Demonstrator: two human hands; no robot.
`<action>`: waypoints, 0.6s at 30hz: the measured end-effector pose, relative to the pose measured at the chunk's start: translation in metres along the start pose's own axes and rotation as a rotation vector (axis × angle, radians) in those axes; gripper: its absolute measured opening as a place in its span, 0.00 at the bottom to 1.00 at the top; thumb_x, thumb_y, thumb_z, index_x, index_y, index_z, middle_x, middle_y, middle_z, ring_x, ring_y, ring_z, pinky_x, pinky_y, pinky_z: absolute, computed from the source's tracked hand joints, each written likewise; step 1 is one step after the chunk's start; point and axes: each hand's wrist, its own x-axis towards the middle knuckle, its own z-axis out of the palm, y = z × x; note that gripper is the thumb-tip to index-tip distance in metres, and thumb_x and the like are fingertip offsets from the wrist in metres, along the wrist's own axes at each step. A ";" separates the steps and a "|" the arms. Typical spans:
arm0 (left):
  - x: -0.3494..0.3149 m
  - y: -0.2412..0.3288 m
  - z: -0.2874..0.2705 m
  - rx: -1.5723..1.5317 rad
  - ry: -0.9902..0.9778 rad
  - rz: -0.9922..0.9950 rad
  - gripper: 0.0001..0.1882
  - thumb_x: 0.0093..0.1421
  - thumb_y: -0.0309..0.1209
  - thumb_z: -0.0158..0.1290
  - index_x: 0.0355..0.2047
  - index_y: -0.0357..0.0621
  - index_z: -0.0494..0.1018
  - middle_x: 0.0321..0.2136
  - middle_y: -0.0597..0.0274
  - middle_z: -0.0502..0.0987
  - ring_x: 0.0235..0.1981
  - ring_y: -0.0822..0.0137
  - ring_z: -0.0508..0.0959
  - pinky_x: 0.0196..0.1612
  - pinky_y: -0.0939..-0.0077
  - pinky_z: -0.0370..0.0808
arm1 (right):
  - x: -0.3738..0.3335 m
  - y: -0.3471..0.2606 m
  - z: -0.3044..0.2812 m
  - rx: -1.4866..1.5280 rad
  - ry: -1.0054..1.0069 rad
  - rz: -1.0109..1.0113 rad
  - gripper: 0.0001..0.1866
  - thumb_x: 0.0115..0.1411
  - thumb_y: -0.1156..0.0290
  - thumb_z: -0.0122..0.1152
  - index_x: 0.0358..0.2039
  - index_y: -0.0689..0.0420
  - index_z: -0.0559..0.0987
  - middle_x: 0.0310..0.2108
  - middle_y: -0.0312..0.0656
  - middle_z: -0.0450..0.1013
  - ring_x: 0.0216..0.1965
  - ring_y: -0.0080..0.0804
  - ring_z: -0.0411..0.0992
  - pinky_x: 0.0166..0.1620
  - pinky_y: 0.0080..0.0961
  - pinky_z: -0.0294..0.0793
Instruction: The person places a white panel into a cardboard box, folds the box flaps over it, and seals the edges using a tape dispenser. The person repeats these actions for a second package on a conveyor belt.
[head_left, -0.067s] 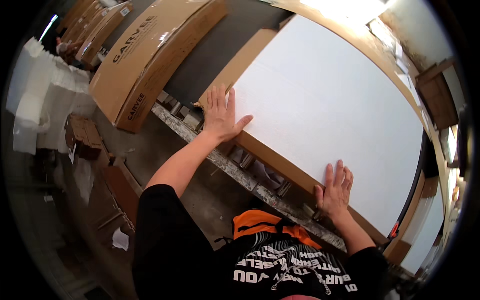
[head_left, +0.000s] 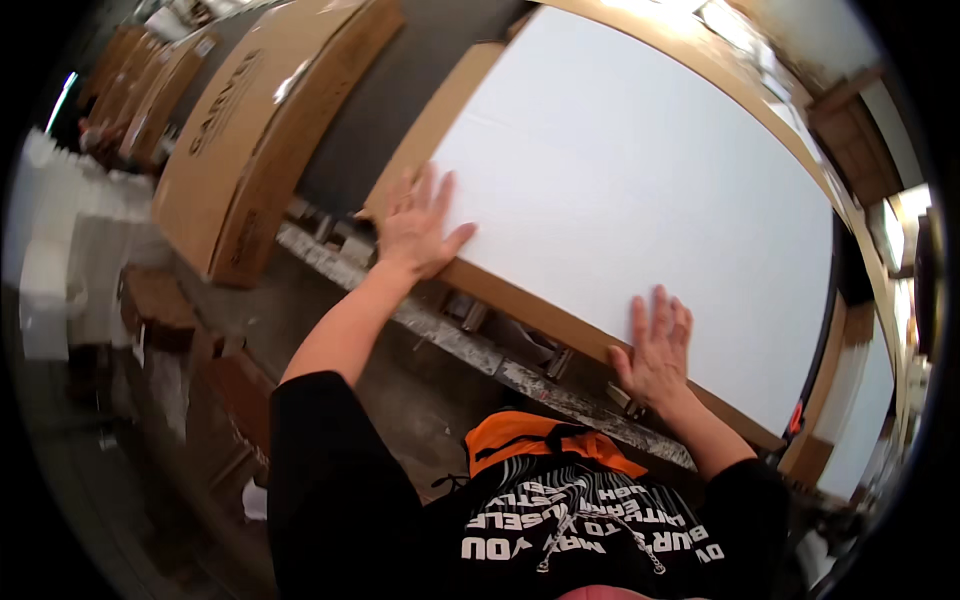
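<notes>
A large flat white sheet (head_left: 640,190), which could be a foam panel, lies over brown cardboard (head_left: 545,312) that shows along its near and left edges. At the sheet's near left corner rests my left hand (head_left: 415,225), palm down with fingers spread, partly on the cardboard. Farther right, my right hand (head_left: 657,350) lies on the sheet near its front edge, fingers stretched out and thumb apart. Neither hand grips anything. What lies beneath the white sheet is hidden.
A long closed carton (head_left: 265,130) stands at the left on the dark conveyor surface (head_left: 385,95). A worn metal rail (head_left: 450,340) runs along the near side. White foam sheets (head_left: 60,240) are stacked far left. At the right edge are more white panels (head_left: 860,420).
The whole view has shifted, so the sheet, carton and hands appear farther left. Both hands stay flat on the white sheet's near edge.
</notes>
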 end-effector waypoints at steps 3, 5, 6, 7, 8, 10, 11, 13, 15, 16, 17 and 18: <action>-0.001 -0.007 0.002 0.077 -0.072 0.004 0.40 0.64 0.57 0.42 0.68 0.46 0.53 0.68 0.41 0.52 0.68 0.41 0.49 0.68 0.46 0.45 | 0.030 -0.026 0.005 0.102 0.030 -0.024 0.41 0.66 0.41 0.37 0.68 0.59 0.52 0.69 0.62 0.41 0.69 0.62 0.42 0.69 0.58 0.36; 0.003 -0.019 0.005 0.093 -0.158 -0.020 0.41 0.64 0.59 0.40 0.69 0.49 0.51 0.69 0.45 0.48 0.70 0.43 0.46 0.69 0.48 0.42 | 0.048 -0.041 0.008 0.202 0.152 -0.101 0.40 0.67 0.41 0.34 0.68 0.59 0.53 0.70 0.60 0.42 0.69 0.58 0.44 0.69 0.56 0.39; 0.001 -0.026 0.005 0.111 -0.200 -0.047 0.41 0.64 0.60 0.39 0.70 0.50 0.50 0.70 0.47 0.46 0.70 0.44 0.45 0.70 0.50 0.40 | 0.047 -0.043 0.010 0.231 0.203 -0.132 0.39 0.68 0.41 0.32 0.68 0.59 0.53 0.70 0.59 0.42 0.69 0.56 0.46 0.69 0.55 0.41; -0.002 -0.034 0.003 0.117 -0.235 -0.064 0.42 0.64 0.61 0.38 0.70 0.51 0.49 0.71 0.49 0.44 0.71 0.45 0.43 0.70 0.51 0.39 | 0.038 -0.039 0.016 0.238 0.278 -0.160 0.39 0.68 0.41 0.31 0.68 0.58 0.52 0.70 0.58 0.42 0.69 0.56 0.46 0.70 0.54 0.40; -0.004 -0.039 0.004 0.104 -0.251 -0.066 0.42 0.64 0.61 0.37 0.71 0.51 0.48 0.71 0.50 0.43 0.71 0.46 0.43 0.70 0.51 0.38 | 0.020 -0.017 0.015 0.213 0.184 -0.043 0.39 0.68 0.40 0.30 0.69 0.57 0.53 0.70 0.58 0.42 0.69 0.55 0.46 0.70 0.53 0.39; -0.003 -0.039 -0.002 0.090 -0.245 -0.060 0.42 0.65 0.61 0.34 0.71 0.50 0.46 0.72 0.51 0.41 0.72 0.47 0.42 0.70 0.52 0.37 | -0.043 0.054 0.013 0.133 0.112 0.198 0.38 0.68 0.40 0.28 0.68 0.54 0.55 0.70 0.59 0.43 0.69 0.56 0.46 0.70 0.51 0.37; 0.001 -0.038 -0.005 0.103 -0.255 -0.048 0.41 0.66 0.61 0.34 0.71 0.50 0.45 0.72 0.50 0.40 0.72 0.47 0.41 0.70 0.52 0.36 | -0.083 0.096 0.015 -0.013 0.113 0.317 0.37 0.68 0.41 0.30 0.67 0.54 0.58 0.69 0.60 0.43 0.68 0.56 0.48 0.70 0.51 0.38; 0.005 -0.035 -0.008 0.163 -0.265 -0.052 0.42 0.66 0.61 0.33 0.71 0.47 0.44 0.72 0.47 0.39 0.72 0.47 0.40 0.70 0.51 0.35 | -0.160 0.167 0.016 -0.074 0.260 0.423 0.35 0.62 0.47 0.46 0.63 0.57 0.65 0.66 0.62 0.51 0.63 0.57 0.52 0.66 0.54 0.47; -0.008 -0.039 0.017 0.177 -0.078 0.027 0.44 0.66 0.61 0.31 0.70 0.40 0.44 0.71 0.45 0.39 0.72 0.46 0.38 0.71 0.50 0.32 | -0.181 0.190 0.018 0.047 0.386 0.447 0.34 0.60 0.49 0.50 0.61 0.58 0.65 0.64 0.63 0.53 0.61 0.60 0.52 0.65 0.53 0.50; -0.003 0.018 0.016 0.080 -0.076 0.150 0.46 0.66 0.62 0.29 0.69 0.33 0.44 0.71 0.42 0.38 0.72 0.45 0.36 0.71 0.49 0.30 | -0.182 0.190 0.016 0.064 0.327 0.454 0.36 0.60 0.49 0.50 0.62 0.59 0.64 0.64 0.62 0.53 0.61 0.61 0.52 0.66 0.53 0.49; -0.005 0.076 0.016 0.018 -0.064 0.264 0.47 0.66 0.62 0.29 0.68 0.30 0.45 0.70 0.40 0.37 0.71 0.42 0.33 0.70 0.48 0.29 | -0.179 0.187 0.010 0.082 0.272 0.446 0.37 0.60 0.48 0.50 0.63 0.60 0.62 0.65 0.62 0.52 0.62 0.61 0.51 0.66 0.53 0.48; -0.010 0.156 0.006 -0.115 -0.122 0.355 0.48 0.65 0.63 0.29 0.68 0.29 0.43 0.70 0.39 0.36 0.71 0.40 0.32 0.70 0.46 0.28 | -0.177 0.188 0.011 0.132 0.221 0.455 0.38 0.62 0.46 0.48 0.64 0.61 0.60 0.65 0.61 0.51 0.64 0.61 0.49 0.67 0.54 0.45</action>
